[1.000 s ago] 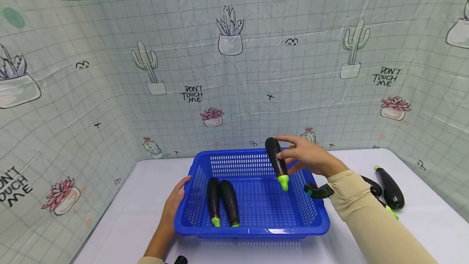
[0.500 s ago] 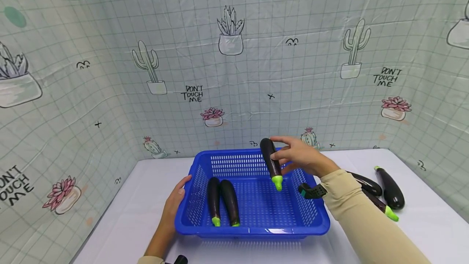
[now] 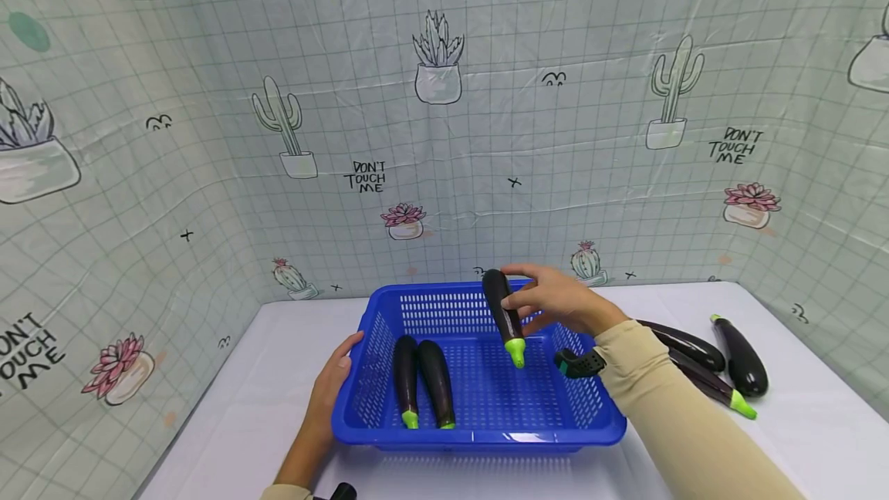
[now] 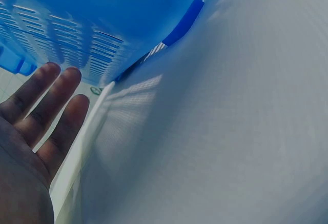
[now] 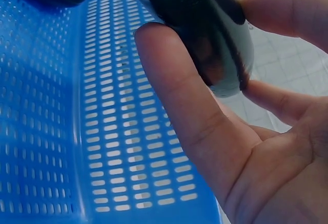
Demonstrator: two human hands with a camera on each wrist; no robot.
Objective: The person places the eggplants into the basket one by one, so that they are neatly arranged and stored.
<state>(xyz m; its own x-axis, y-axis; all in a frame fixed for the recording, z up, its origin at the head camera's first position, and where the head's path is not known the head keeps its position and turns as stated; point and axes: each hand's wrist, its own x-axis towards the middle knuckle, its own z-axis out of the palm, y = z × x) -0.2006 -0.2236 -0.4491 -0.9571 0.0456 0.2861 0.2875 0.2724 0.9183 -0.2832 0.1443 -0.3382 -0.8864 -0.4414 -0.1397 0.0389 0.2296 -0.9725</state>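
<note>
Over a blue rectangular plastic basket (image 3: pixel 479 438), the right hand (image 3: pixel 559 301) pinches an oblong purple-black eggplant (image 3: pixel 506 321); the spread left hand (image 3: pixel 328 388) flanks the basket.

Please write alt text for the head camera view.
A right hand holds an eggplant over a blue basket containing two eggplants; a left hand is at the basket's left side. Three more eggplants lie on the white table at right.

We've got our right hand (image 3: pixel 561 301) high, thumb (image 5: pixel 177 83) and fingers (image 5: pixel 279 15) pinching, right arm (image 3: pixel 670 407) slanting in from lower right; over here, our left hand (image 3: pixel 329 388) sits lower, left fingers (image 4: pixel 57 92) nearly straight, slightly parted!
</note>
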